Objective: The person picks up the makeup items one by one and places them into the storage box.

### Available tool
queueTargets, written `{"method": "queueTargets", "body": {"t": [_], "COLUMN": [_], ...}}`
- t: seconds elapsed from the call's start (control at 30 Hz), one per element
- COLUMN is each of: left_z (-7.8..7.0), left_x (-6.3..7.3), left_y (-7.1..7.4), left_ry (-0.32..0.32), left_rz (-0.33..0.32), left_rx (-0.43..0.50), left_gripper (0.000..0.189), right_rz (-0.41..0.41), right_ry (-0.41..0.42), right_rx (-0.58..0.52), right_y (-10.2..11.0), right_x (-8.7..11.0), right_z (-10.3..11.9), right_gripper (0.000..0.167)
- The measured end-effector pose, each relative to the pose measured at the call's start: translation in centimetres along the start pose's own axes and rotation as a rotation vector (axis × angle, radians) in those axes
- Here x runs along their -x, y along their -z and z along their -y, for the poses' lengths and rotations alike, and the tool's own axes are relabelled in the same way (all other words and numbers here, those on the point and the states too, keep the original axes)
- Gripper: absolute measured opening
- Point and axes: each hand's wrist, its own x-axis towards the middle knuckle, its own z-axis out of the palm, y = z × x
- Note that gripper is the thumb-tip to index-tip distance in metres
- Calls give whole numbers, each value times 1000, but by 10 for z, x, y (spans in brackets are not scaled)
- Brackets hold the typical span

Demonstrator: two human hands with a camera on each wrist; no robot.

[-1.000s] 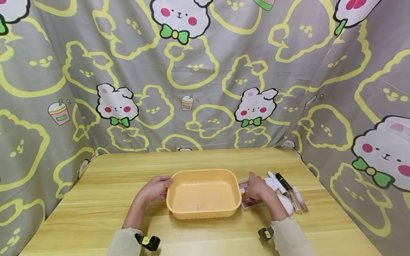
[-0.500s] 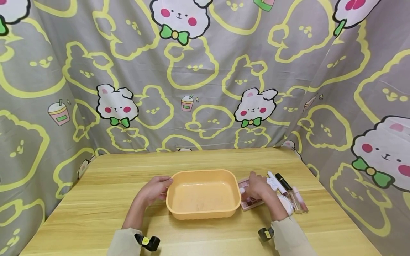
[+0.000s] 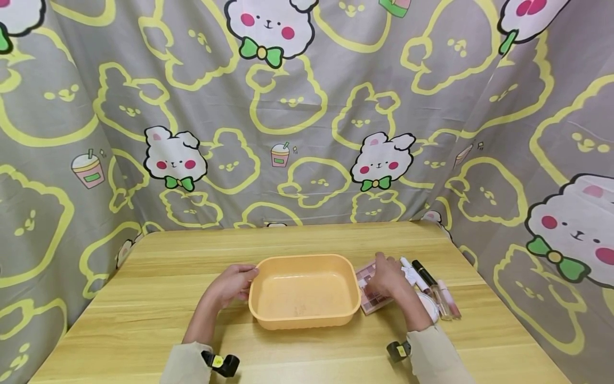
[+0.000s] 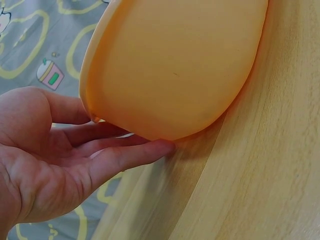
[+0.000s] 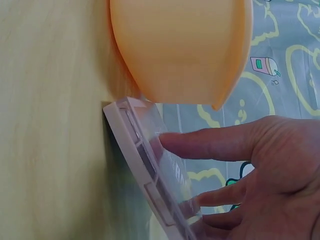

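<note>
A pale orange plastic basin (image 3: 307, 293) stands on the wooden table. My left hand (image 3: 233, 285) is at its left end; in the left wrist view, extended fingers (image 4: 132, 156) touch the basin's outer wall and underside edge. Right beside the basin's other end, my right hand (image 3: 386, 278) holds a pink eyeshadow palette (image 3: 373, 304) with a clear lid. The thumb (image 5: 205, 142) lies over the lid, and the other fingers are at the far edge, partly seen through the plastic. In the right wrist view the palette (image 5: 150, 170) tilts, its near corner low by the basin.
Right of the hand lie a white round compact (image 3: 428, 305), a white tube (image 3: 416, 274), a black-capped clear tube (image 3: 434, 285) and a pink lip gloss tube (image 3: 450, 300). The wooden table (image 3: 144, 298) meets a patterned grey curtain (image 3: 307, 133) behind and at both sides.
My right hand has shifted slightly up and right, and the palette has tilted, with its right side rising. The left hand and basin have stayed put.
</note>
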Motion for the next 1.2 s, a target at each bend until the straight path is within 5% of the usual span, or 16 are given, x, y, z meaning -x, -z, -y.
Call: {"method": "queueTargets", "body": {"t": [0.67, 1.2], "left_z": [1, 0], "left_x": [-1, -3], "left_y": [0, -5], "left_ry": [-5, -7], "left_rz": [-5, -56], "left_rx": [2, 38], "left_gripper": [48, 45], "right_rz": [-106, -168], "right_ry": [24, 24], "right_rx": [-63, -80], "right_y": [19, 27], "right_x": [2, 4], "right_z": [-7, -14], "right_gripper": [56, 43]}}
